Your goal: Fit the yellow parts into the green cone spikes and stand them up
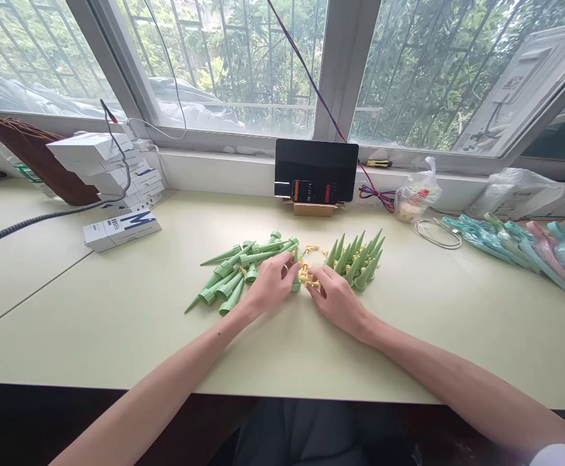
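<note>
My left hand (273,281) is closed around a green plant watering spike (296,275), which stands upright on the table with its point up. Just to the right, my right hand (336,296) pinches at a small yellow plastic valve (314,283); its fingertips partly hide the piece. More yellow valves (312,248) lie between and beyond my hands. Left of my left hand is a loose pile of green spikes (228,266), lying on their sides. Beyond my right hand, several spikes (358,259) stand point up in a tight group, with yellow bits showing among them.
A dark tablet (316,165) and a phone showing a timer (314,193) lean at the back. White boxes (121,230) are at the left with a coiled cord (44,220). A plastic bag (415,194), a white cable (437,234) and wrapped pastel items (520,249) lie right.
</note>
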`<action>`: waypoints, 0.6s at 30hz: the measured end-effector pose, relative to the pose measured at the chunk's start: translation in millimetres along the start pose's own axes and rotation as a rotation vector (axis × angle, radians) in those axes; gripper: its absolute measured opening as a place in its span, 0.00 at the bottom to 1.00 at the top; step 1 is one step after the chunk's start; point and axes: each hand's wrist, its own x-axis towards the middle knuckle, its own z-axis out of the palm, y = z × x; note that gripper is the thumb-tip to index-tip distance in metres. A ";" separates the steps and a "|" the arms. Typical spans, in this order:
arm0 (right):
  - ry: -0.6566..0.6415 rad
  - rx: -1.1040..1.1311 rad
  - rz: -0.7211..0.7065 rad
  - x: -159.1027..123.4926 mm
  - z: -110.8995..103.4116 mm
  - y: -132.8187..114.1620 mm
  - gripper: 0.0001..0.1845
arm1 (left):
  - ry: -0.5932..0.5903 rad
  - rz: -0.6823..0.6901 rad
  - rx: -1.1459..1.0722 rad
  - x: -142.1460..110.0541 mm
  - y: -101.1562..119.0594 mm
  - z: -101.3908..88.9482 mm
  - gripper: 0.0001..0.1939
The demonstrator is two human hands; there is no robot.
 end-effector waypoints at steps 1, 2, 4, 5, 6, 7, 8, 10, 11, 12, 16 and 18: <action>-0.002 -0.006 -0.004 0.1 -0.4 -0.2 0.11 | -0.001 0.001 0.000 0.0 0.0 0.1 0.16; -0.001 -0.014 -0.009 0.3 -0.7 -0.3 0.10 | -0.001 0.003 0.001 0.1 0.1 0.2 0.16; -0.001 -0.036 -0.016 0.4 -1.1 -0.5 0.09 | -0.002 0.005 0.002 0.1 0.3 0.4 0.16; -0.001 -0.048 -0.018 0.5 -1.1 -0.6 0.08 | -0.001 0.007 0.003 0.0 0.4 0.5 0.16; -0.001 -0.060 -0.021 0.6 -1.1 -0.7 0.08 | 0.000 0.011 0.002 0.0 0.4 0.5 0.16; 0.000 -0.070 -0.025 0.8 -1.0 -0.9 0.07 | 0.001 0.016 0.002 -0.1 0.5 0.6 0.16; 0.002 -0.079 -0.030 1.0 -0.9 -0.9 0.06 | 0.003 0.021 0.001 -0.2 0.5 0.5 0.16; 0.010 -0.090 -0.039 1.3 -0.8 -0.9 0.06 | 0.007 0.030 0.001 -0.3 0.6 0.4 0.16; 0.012 -0.095 -0.042 1.5 -0.7 -0.7 0.06 | 0.009 0.032 0.002 -0.3 0.8 0.3 0.16; 0.013 -0.098 -0.042 1.5 -0.6 -0.5 0.06 | 0.009 0.033 0.003 -0.3 1.1 0.3 0.16; 0.008 -0.105 -0.038 1.3 -0.2 1.1 0.06 | 0.004 0.030 0.007 -0.7 2.7 0.3 0.16; 0.002 -0.105 -0.039 1.0 0.2 2.1 0.06 | 0.000 0.031 0.005 -0.9 3.3 0.5 0.16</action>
